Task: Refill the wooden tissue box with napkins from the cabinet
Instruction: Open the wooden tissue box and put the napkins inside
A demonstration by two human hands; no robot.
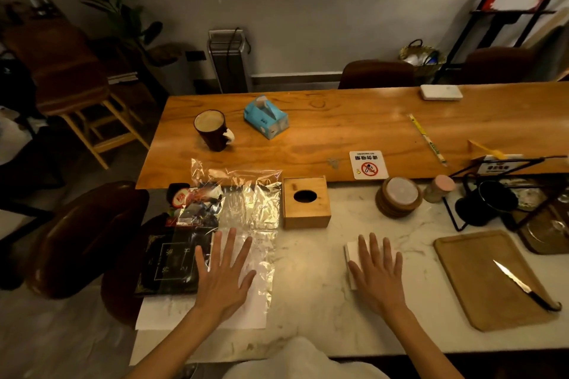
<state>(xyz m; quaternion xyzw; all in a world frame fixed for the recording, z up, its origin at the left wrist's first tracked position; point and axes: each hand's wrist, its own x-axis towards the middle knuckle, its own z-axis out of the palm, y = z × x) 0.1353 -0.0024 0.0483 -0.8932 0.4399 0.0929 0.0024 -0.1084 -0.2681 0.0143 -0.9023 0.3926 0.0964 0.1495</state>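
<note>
The wooden tissue box [306, 202] stands on the marble counter [311, 292], ahead of and between both hands. The right hand [377, 271] lies open, flat on what seems a small napkin stack [351, 258], slightly nearer; the left hand [223, 275] rests open on clear wrapping [249, 209].

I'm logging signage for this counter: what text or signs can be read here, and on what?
"NO SMOKING", upside down, with Chinese characters and a crossed-out cigarette symbol: white sign on the wooden table.
Blue tissue pack: print too small to read.
Snack wrapper: blurred.
Card stand: illegible.
</note>
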